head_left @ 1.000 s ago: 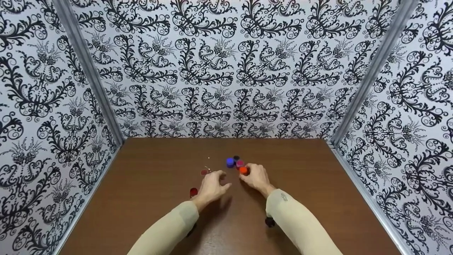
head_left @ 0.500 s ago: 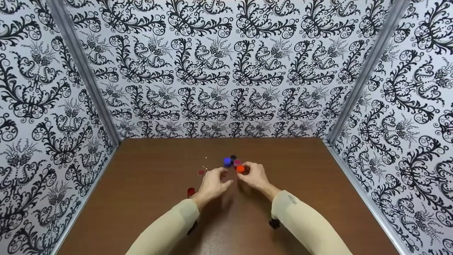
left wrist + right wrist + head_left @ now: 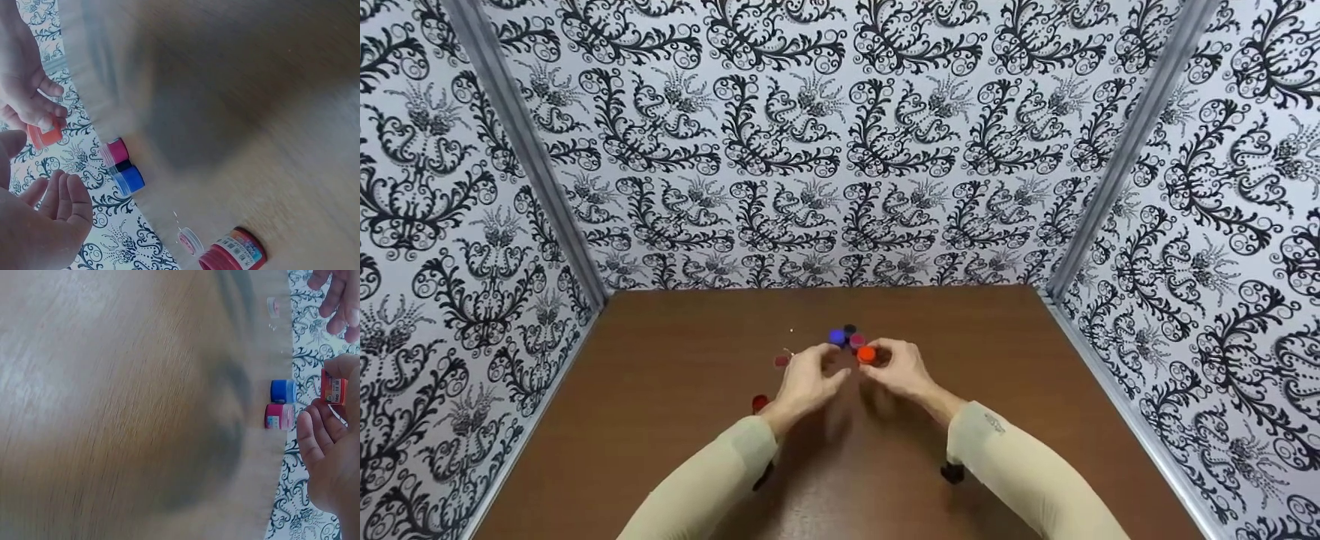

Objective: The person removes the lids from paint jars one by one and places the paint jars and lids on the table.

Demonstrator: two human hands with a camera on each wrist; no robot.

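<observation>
My right hand point(image 3: 904, 367) holds a small paint jar with an orange lid point(image 3: 867, 355), pinched between thumb and fingers. Its red side with a printed label point(image 3: 333, 389) shows in the right wrist view. Left of it, my left hand point(image 3: 806, 382) is held with fingers loosely bent and nothing between them, its fingertips close to the orange-lidded jar. Just beyond the hands stand a blue jar point(image 3: 838, 337), a magenta jar point(image 3: 857, 341) and a black-lidded jar point(image 3: 850, 329), grouped closely.
An open red paint jar point(image 3: 236, 252) stands by my left wrist, with a round, red-stained lid point(image 3: 190, 242) lying farther back. Small white scraps lie near that lid. Patterned walls point(image 3: 810, 150) enclose the brown table point(image 3: 675, 420) at the back and sides.
My left hand has come nearer to the right hand and the orange-lidded jar. The right hand keeps its grip on that jar, and the head view has shifted slightly.
</observation>
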